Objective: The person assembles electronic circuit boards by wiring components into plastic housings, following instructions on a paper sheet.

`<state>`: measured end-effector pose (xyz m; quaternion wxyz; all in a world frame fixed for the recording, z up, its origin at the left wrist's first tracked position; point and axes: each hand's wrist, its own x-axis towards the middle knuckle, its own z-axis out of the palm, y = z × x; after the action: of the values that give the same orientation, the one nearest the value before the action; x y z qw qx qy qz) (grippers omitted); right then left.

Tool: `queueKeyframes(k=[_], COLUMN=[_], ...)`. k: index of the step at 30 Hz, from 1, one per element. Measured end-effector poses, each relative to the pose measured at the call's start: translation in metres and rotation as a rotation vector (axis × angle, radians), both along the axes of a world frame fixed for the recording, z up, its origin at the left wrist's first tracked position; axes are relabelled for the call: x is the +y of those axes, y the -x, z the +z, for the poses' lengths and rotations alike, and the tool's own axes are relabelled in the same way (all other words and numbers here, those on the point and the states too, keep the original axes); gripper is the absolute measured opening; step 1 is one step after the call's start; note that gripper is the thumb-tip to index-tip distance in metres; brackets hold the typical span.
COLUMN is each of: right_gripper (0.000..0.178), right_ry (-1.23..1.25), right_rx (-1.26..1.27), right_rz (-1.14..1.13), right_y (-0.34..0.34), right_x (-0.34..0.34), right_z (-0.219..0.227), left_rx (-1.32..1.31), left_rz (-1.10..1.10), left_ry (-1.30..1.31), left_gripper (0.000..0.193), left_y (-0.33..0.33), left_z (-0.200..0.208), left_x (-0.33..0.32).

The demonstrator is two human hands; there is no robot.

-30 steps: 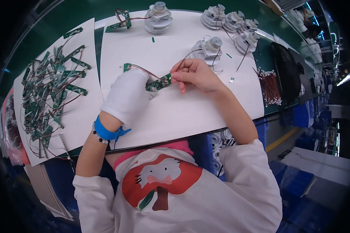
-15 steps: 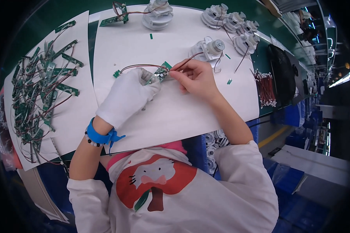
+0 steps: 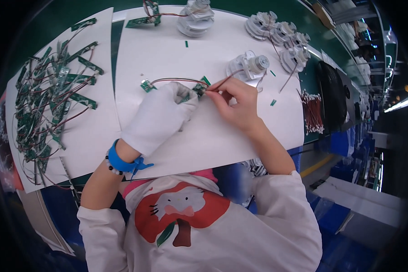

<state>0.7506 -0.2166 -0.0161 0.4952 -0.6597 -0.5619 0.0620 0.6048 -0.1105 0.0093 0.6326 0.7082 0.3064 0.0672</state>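
Observation:
My left hand (image 3: 161,113), in a white glove with a blue band at the wrist, is closed around a green circuit board (image 3: 199,89). Most of that board is hidden by the glove. A red-and-dark cable (image 3: 177,80) arches from it to a small green board (image 3: 147,85) lying left of the glove. With bare fingertips, my right hand (image 3: 238,103) pinches the end of a brown-red wire (image 3: 226,78) right at the board's edge. This wire runs back toward a white motor unit (image 3: 248,66) just beyond; whether its plug is seated cannot be made out.
Wired circuit boards (image 3: 54,102) lie heaped on the left of the white sheet (image 3: 167,54). Several white motor units (image 3: 283,34) stand at the far right, another (image 3: 196,20) at the back. A bundle of red wires (image 3: 313,113) lies at right beside a black object (image 3: 333,90).
The whole view has shifted, so the table appears farther right. My right fingertips stay at the board in my left hand, which looks turned slightly. No hold has visibly been let go.

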Motion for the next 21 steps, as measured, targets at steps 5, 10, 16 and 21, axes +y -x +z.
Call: queueKeyframes(k=[5, 10, 16, 21], right_gripper=[0.010, 0.004, 0.004, 0.009], right_ry=[-0.331, -0.068, -0.122, 0.178], right_rx=[-0.434, -0.285, -0.111, 0.499], right_rz=[-0.013, -0.097, -0.069, -0.072], right_y=[0.009, 0.005, -0.001, -0.030], right_x=[0.004, -0.016, -0.018, -0.022], right_z=[0.016, 0.002, -0.013, -0.017], left_rx=[-0.249, -0.284, -0.329, -0.296], left_rz=[-0.133, -0.057, 0.020, 0.015], left_ry=[-0.402, -0.396, -0.439, -0.441], left_gripper=[0.024, 0.024, 0.023, 0.024], left_y=[0.012, 0.013, 0.019, 0.017], left_z=[-0.001, 0.006, 0.005, 0.011], left_x=[-0.002, -0.008, -0.021, -0.019])
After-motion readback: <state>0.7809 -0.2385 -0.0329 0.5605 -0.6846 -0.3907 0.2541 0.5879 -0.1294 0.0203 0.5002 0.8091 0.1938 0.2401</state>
